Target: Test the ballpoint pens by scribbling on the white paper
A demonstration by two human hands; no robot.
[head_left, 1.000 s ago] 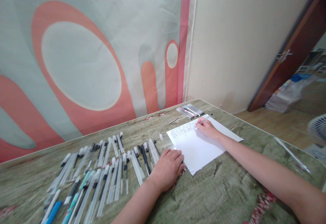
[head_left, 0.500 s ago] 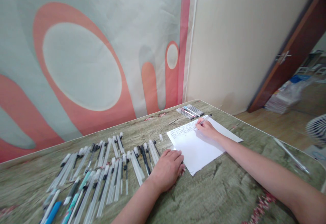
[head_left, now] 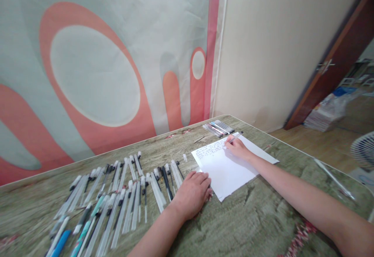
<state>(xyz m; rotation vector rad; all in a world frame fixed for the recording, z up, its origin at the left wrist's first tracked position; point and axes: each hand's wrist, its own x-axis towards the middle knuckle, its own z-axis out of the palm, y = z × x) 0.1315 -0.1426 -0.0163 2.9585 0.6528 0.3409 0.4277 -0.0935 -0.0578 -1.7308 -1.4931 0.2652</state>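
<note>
The right hand (head_left: 235,146) grasps a pen (head_left: 239,135) at the written lines of the paper (head_left: 233,177). The left hand (head_left: 193,191) — palm down, relaxed — rests by the paper's left edge, beside loose pens (head_left: 167,183).

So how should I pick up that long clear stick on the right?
Probably pinch the long clear stick around its middle, coming down from the right edge of the table: it's thin and lies flat, and the right arm is on its other side.
</note>
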